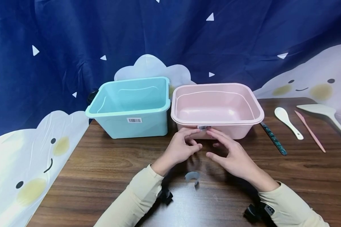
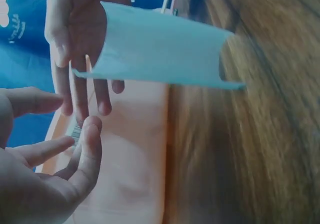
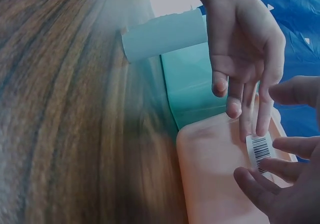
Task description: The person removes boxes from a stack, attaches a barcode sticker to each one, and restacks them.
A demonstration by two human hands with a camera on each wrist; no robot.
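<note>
I see the wooden table (image 1: 102, 176), and on it the pink tub (image 1: 217, 107) beside the teal bin (image 1: 130, 107). My left hand (image 1: 182, 148) and right hand (image 1: 231, 154) meet at the tub's front wall, fingertips loosely bent on the barcode sticker (image 3: 260, 153). A curled paper strip (image 1: 192, 177) lies below.
</note>
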